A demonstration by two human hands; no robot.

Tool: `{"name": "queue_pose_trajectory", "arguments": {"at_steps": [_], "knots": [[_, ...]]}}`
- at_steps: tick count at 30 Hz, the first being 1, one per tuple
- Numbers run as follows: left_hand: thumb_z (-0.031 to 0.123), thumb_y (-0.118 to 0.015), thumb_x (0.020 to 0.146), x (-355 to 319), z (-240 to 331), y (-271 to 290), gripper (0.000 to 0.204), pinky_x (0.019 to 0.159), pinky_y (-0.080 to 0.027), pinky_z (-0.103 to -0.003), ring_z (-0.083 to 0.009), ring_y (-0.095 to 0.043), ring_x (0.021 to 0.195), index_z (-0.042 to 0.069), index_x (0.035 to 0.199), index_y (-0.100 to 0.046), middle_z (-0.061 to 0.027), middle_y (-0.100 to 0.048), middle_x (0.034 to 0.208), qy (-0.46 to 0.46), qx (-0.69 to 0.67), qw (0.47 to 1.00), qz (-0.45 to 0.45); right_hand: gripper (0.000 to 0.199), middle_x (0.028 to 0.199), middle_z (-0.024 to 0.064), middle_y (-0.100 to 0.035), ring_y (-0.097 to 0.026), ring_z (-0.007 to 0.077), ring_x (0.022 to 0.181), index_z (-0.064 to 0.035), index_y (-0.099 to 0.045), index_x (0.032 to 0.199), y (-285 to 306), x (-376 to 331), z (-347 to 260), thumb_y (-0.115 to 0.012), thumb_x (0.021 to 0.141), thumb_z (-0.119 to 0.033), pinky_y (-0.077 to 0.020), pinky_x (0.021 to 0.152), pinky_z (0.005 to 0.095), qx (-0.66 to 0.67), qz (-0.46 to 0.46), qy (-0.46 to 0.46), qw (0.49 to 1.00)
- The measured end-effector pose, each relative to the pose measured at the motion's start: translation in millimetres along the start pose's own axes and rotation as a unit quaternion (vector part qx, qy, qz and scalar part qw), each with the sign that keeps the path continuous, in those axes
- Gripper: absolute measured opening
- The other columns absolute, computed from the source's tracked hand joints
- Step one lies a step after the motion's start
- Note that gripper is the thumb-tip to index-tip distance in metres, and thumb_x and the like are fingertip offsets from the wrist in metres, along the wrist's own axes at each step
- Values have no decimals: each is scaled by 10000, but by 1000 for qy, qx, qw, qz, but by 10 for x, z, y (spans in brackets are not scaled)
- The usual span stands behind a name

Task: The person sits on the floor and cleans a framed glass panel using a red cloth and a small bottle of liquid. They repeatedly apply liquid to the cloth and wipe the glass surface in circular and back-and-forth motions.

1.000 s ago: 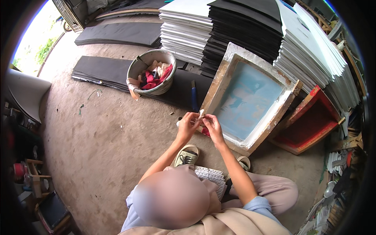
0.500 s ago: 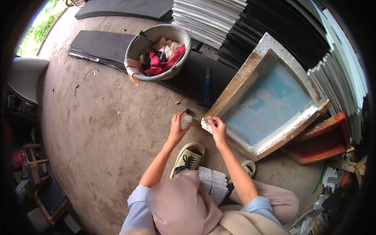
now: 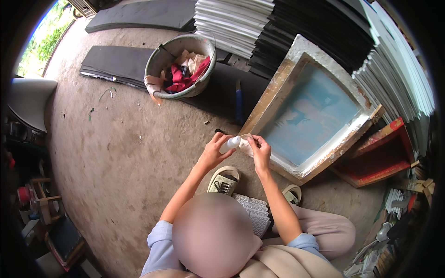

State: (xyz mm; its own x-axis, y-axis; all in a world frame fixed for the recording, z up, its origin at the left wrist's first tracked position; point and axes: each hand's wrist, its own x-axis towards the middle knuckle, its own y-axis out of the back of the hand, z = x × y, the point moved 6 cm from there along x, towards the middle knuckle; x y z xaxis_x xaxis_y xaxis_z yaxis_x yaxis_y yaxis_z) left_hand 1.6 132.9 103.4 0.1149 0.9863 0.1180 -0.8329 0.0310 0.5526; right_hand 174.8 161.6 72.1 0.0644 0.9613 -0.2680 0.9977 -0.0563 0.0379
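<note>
My left hand (image 3: pixel 213 153) is closed around a small translucent white bottle (image 3: pixel 233 142), tilted so its top points right. That top is against or very close to a crumpled pale cloth (image 3: pixel 246 147), pinched in the fingers of my right hand (image 3: pixel 261 151). Just right of the hands leans a large screen-printing frame (image 3: pixel 303 178), its wooden edges splashed with white and its mesh (image 3: pixel 320 116) tinted blue with a faint pattern. Whether liquid is leaving the bottle cannot be made out.
A grey bucket (image 3: pixel 148 67) of red, pale and dark rags stands on black sheets (image 3: pixel 116 62) ahead. A blue-handled tool (image 3: pixel 238 106) lies near the frame. White and black stacks (image 3: pixel 232 23) rise behind. At right sits a smaller red frame (image 3: pixel 404 134).
My left hand has tipped the bottle rightward, bringing its top to the cloth. The right hand has moved only slightly and keeps hold of the cloth. The whole view has shifted a little.
</note>
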Motion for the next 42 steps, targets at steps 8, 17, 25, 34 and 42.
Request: {"name": "queue_pose_trajectory", "arguments": {"at_steps": [8, 17, 25, 34, 42], "knots": [[212, -740, 751, 116, 705, 146, 394, 724, -530, -384, -285, -608, 834, 95, 1105, -613, -115, -510, 971, -80, 107, 991, -28, 221, 773, -22, -625, -494, 46, 674, 17, -690, 1001, 219, -265, -340, -638, 884, -163, -430, 636, 216, 51, 18, 43, 998], [206, -751, 706, 131, 1120, 138, 402, 772, -514, -377, -278, -581, 902, 52, 1055, -624, -130, -493, 980, -117, 209, 970, -44, 259, 988, 118, -701, -628, 143, 902, 23, -668, 1081, 323, -406, -388, -607, 895, -146, -464, 833, 285, 5, 35, 60, 998], [238, -747, 709, 126, 977, 14, 436, 722, -516, -382, -278, -581, 850, 63, 1089, -626, -121, -466, 967, -139, 243, 959, -38, 260, 1056, 105, -681, -614, 140, 954, 42, -644, 1117, 315, -380, -226, -595, 898, -90, -450, 882, 271, 4, 23, 20, 1000], [161, -749, 737, 26, 83, -145, 426, 778, -515, -388, -295, -602, 894, 92, 1139, -625, -122, -530, 989, 59, 91, 994, -17, 227, 969, 70, -687, -611, 113, 869, 38, -660, 1057, 70, -23, 390, -598, 900, -114, -466, 809, 267, 91, -52, -69, 992], [84, -740, 735, -27, -723, -359, 446, 854, -480, -404, -346, -574, 1023, 99, 1156, -592, -135, -579, 1115, 80, -19, 996, 34, 193, 938, 33, -676, -610, 89, 833, 10, -657, 1033, -191, 277, 810, -582, 910, -119, -461, 790, 235, 173, -128, -137, 967]]}}
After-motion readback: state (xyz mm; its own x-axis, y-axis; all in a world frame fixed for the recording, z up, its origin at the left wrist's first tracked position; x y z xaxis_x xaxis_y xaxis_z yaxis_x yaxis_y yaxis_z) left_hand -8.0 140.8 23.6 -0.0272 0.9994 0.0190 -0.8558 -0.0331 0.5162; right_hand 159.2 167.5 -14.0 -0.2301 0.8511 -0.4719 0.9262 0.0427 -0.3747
